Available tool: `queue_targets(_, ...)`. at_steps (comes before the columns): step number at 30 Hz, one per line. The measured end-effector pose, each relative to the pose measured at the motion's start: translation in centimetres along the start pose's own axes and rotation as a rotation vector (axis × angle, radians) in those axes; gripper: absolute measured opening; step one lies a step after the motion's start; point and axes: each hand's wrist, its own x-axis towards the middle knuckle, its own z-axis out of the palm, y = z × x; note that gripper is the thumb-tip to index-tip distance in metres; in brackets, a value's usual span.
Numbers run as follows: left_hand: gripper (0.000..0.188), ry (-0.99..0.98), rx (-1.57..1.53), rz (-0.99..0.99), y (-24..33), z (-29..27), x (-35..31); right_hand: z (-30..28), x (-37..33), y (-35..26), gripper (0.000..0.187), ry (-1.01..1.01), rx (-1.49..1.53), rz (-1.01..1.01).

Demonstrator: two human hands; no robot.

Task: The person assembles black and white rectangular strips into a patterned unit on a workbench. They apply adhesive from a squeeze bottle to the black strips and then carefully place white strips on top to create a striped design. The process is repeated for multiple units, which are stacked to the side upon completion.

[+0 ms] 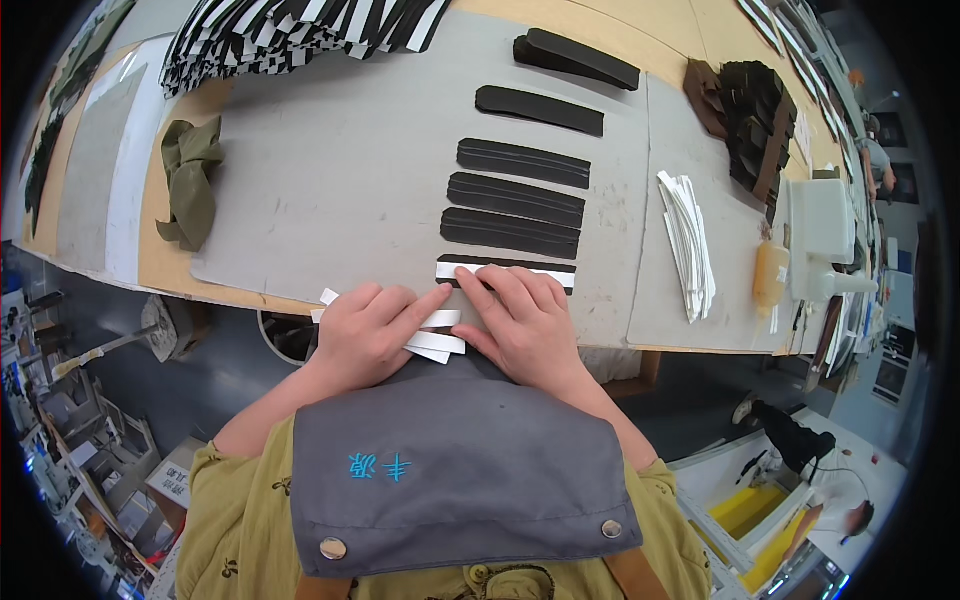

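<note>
Close to the table's front edge lies a black strip [560, 288] with a white strip [548, 277] lengthwise on top of it. My left hand [365, 335] is curled round several loose white strips [436, 343], whose ends stick out on both sides. Its index finger reaches to the lower edge of the black strip, near the left end. Fingers of my right hand [525, 325] rest flat and a little apart on the white strip, the thumb lowered toward the loose strips. Beyond them, several black strips [512, 232] lie in a column, one above another.
At the far end of the column is a black stack [575, 60]. A striped black-and-white pile [290, 40] sits far left, olive fabric [190, 180] nearer. To the right are white strips [687, 250], an amber bottle [769, 272] and a dark brown bundle [755, 125].
</note>
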Motion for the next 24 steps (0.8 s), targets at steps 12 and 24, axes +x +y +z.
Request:
queue_targets(12, 0.062, -0.014, -0.006, -0.02, 0.1, -0.2, 0.1, 0.2, -0.1, 0.2, 0.054, 0.014, -0.04, -0.023)
queue_targets(24, 0.026, -0.126, -0.698, -0.409, -0.7, -4.1, 2.0, 0.2, -0.3, 0.0, 0.05, 0.047, -0.083, -0.011)
